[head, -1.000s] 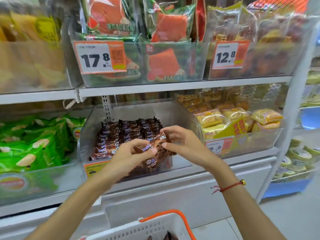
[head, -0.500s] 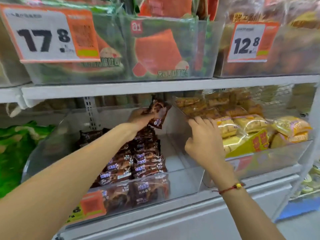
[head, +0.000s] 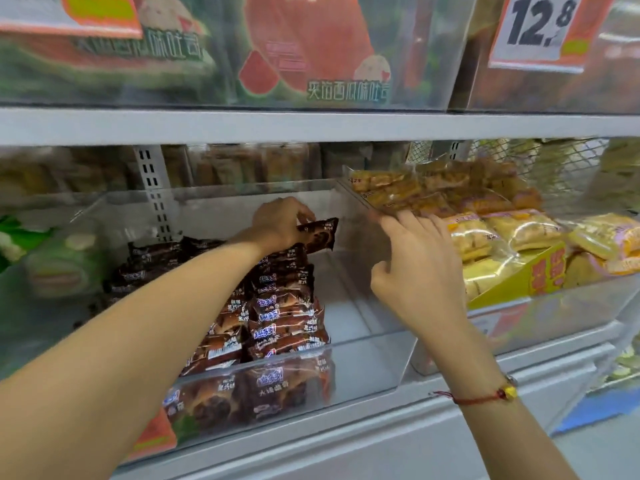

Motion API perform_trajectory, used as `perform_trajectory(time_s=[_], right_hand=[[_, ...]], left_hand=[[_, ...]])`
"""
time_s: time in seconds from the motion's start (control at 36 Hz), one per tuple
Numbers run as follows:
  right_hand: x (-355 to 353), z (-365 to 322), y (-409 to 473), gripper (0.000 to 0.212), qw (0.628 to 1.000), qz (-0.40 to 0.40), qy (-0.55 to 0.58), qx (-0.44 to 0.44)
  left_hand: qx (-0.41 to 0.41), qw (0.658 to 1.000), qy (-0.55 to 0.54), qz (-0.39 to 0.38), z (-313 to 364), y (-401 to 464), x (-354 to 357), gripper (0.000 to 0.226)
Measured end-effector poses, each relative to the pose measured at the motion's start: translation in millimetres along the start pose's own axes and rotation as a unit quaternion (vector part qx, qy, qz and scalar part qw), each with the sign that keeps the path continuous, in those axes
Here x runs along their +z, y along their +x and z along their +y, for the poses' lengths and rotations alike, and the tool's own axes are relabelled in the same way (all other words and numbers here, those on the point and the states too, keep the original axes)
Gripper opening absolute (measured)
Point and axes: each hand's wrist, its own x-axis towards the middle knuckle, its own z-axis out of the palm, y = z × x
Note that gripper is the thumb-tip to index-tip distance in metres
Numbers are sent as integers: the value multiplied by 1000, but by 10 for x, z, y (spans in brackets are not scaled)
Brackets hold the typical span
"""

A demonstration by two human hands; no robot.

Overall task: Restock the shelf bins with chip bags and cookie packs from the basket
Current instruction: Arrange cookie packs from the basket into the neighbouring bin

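Note:
My left hand (head: 277,221) reaches deep into a clear plastic bin (head: 374,362) on the middle shelf and grips a brown cookie pack (head: 320,234) at the back of a row. Below it, several brown cookie packs (head: 284,323) stand in rows on the bin's left side; the right side of the bin floor is bare. My right hand (head: 415,268) rests with straight fingers on the bin's right wall, near its top edge, and holds nothing. The basket is out of view.
The neighbouring bin (head: 554,306) on the right holds yellow snack packs. Green bags (head: 52,265) fill the bin on the left. The shelf board (head: 311,126) just above carries bins with orange-and-green packs and a 12.8 price tag (head: 540,26).
The camera has moved closer to the shelf. My left hand has lowered the brown cookie pack from up near the shelf board down to the back of the row. My right hand stays on the bin wall.

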Motion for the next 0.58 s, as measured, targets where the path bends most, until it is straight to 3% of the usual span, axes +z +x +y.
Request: perform_trajectory(time_s=[0.14,0.33,0.58], right_hand=[[10,-3,2,46,1000,11,-6,-1],[14,9,-3,46,1000,11,-9,-3],[-2,4,-10,46,1000,-9,-17,-10]], left_hand=[[-8,997,71,25,-36,60,73,29],[60,969,234,45,2,103,74,25],[33,989,142,-39,-27,119,-13,24]])
